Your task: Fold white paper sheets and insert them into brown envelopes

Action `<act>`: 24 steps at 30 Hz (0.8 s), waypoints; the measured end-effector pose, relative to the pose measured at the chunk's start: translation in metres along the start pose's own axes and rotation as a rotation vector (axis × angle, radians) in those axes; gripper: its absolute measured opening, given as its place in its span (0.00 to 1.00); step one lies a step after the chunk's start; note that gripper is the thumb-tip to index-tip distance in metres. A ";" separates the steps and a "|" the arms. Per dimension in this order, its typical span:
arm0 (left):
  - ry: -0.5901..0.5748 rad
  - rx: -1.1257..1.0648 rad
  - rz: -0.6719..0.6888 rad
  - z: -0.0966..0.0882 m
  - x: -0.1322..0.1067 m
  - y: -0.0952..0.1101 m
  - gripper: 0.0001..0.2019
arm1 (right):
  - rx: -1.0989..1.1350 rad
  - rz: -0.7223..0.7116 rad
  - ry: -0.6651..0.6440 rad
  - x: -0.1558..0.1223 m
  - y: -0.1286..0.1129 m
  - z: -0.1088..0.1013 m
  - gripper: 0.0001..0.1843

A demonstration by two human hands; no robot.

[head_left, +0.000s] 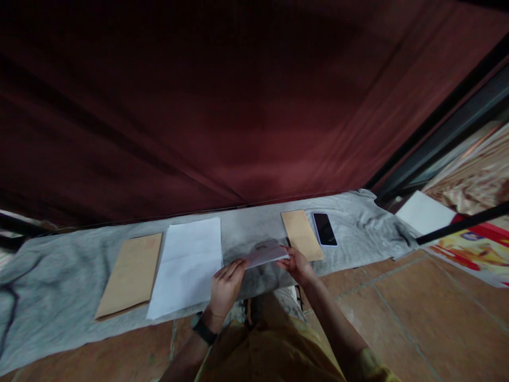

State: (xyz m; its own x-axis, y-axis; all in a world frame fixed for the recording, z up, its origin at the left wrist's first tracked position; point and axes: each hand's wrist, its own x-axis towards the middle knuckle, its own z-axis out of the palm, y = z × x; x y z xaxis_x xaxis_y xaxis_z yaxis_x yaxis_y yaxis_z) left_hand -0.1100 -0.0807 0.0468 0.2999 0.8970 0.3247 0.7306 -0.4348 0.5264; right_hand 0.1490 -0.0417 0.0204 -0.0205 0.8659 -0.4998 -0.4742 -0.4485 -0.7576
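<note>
A folded sheet of white paper (265, 254) is held between my two hands, just above the grey cloth. My left hand (227, 284) pinches its left end, with a dark watch on that wrist. Around its right end are the fingers of my right hand (296, 264). To the left lies a stack of white paper sheets (189, 265), close to my left hand. A brown envelope (303, 233) rests just beyond my right hand, and a phone (325, 229) with a dark screen lies beside it.
Brown envelopes (131, 273) are stacked at the left. All of this lies on a narrow surface covered by a grey cloth (63, 281). Behind it hangs a dark red curtain (254, 132). At the right are a dark metal frame and a colourful printed box (477, 249).
</note>
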 end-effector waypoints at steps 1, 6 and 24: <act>0.048 -0.051 -0.013 -0.001 0.002 0.001 0.17 | 0.013 -0.010 0.021 0.000 0.001 -0.004 0.16; 0.203 -0.389 -0.335 -0.005 0.019 0.010 0.14 | -0.029 -0.207 0.020 -0.007 0.007 -0.004 0.23; 0.025 -1.178 -0.973 0.023 0.003 0.023 0.28 | 0.087 -0.003 0.022 -0.010 0.029 0.022 0.21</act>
State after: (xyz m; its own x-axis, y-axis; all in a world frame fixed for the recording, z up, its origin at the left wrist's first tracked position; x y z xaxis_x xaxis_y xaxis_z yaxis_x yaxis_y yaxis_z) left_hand -0.0782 -0.0863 0.0422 -0.0116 0.8666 -0.4988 -0.2603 0.4791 0.8383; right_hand 0.1163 -0.0585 0.0130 0.0003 0.8618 -0.5073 -0.5488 -0.4239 -0.7205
